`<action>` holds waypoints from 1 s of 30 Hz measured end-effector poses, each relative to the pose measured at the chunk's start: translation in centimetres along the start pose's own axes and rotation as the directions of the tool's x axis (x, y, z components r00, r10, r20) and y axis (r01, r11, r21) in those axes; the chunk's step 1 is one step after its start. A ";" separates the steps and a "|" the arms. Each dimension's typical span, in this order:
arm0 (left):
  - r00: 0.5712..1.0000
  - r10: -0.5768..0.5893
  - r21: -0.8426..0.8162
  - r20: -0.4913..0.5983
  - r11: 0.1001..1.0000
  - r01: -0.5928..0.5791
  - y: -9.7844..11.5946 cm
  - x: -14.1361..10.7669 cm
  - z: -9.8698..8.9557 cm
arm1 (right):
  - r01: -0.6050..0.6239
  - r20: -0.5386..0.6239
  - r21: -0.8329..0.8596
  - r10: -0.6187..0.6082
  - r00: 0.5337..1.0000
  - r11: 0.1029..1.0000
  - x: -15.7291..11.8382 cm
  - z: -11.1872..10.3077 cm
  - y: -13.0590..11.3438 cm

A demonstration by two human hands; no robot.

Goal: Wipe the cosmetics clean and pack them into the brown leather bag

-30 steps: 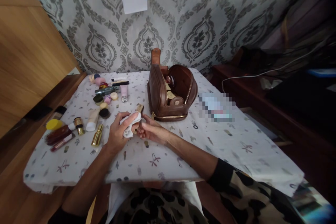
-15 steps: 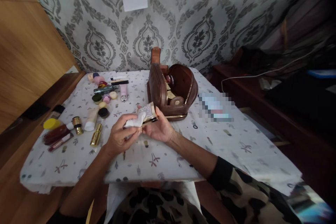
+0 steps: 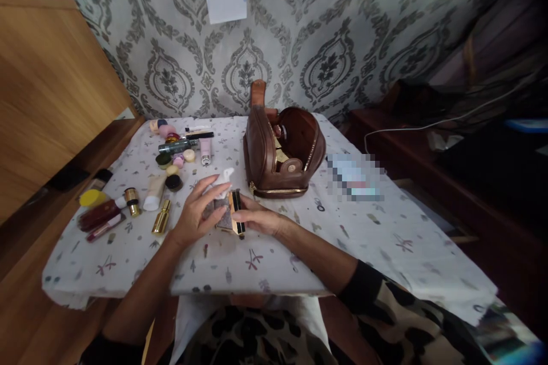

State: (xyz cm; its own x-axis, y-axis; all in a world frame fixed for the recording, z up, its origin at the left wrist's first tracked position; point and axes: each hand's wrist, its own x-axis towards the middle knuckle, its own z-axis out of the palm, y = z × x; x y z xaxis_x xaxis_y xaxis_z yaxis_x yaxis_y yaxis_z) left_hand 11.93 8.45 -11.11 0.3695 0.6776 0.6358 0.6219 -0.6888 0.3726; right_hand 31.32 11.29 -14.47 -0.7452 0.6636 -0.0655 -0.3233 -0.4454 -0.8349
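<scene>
Low over the table front, my right hand [image 3: 262, 219] is closed on a glittery rectangular case [image 3: 236, 212] with a gold and black edge. The case is turned so that this edge faces right. My left hand [image 3: 193, 215] has its thumb on the glittery face and its fingers over the far side. A crumpled white tissue [image 3: 226, 177] sticks out between those left fingers. Part of the glittery face is hidden by my left hand. Behind my hands stands an unzipped brown leather bag [image 3: 265, 154] with some items inside.
To the left lie several cosmetics, among them a gold bottle [image 3: 161, 218], a white tube [image 3: 154, 193], a pink tube [image 3: 206, 149] and a dark red bottle [image 3: 99, 215]. A blurred-out flat item [image 3: 355, 177] lies right of the bag. Behind the table rises a patterned wall [image 3: 274, 28].
The case has turned and come lower, its gold and black edge now facing right. My left fingers have spread over it, with the tissue now at its far side. The view shifted slightly.
</scene>
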 end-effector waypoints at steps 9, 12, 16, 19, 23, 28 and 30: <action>0.961 -0.276 -0.073 0.014 0.958 0.276 -0.6 0.6 0.2 | -0.036 0.086 0.039 0.032 0.996 0.999 0.0 0.1 -0.1; 0.947 -0.319 -0.119 -0.034 0.942 0.314 -0.6 0.4 0.2 | -0.001 0.005 -0.014 0.001 1.000 1.000 -0.3 0.5 -0.8; 0.932 -0.355 -0.165 -0.065 0.925 0.341 -0.7 0.2 0.1 | 0.095 -0.083 -0.102 -0.103 0.991 0.990 -1.6 1.1 -3.9; 0.933 -0.355 -0.186 -0.065 0.923 0.338 -0.5 0.3 0.1 | 0.237 -0.107 -0.239 -0.268 0.957 0.942 -3.1 1.0 -8.3; 0.940 -0.340 -0.168 -0.036 0.929 0.330 -0.1 0.5 0.1 | 0.317 -0.059 -0.550 -0.414 0.908 0.773 -5.1 0.1 -15.9; 0.952 -0.306 -0.153 -0.022 0.942 0.300 -0.3 0.5 0.3 | 0.227 0.103 -0.931 -0.388 0.916 0.287 -5.9 -2.6 -23.7; 0.954 -0.298 -0.148 -0.018 0.945 0.292 -0.5 0.4 0.4 | 0.176 0.156 -0.984 -0.304 0.940 0.040 -5.6 -3.9 -25.2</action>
State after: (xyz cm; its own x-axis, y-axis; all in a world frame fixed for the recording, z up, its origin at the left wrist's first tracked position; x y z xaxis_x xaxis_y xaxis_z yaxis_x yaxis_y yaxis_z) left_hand 12.09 9.17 -11.32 0.1551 0.8473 0.5079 0.5935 -0.4909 0.6377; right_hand 45.89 21.13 4.83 -0.6930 0.6655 0.2771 0.4295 0.6899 -0.5826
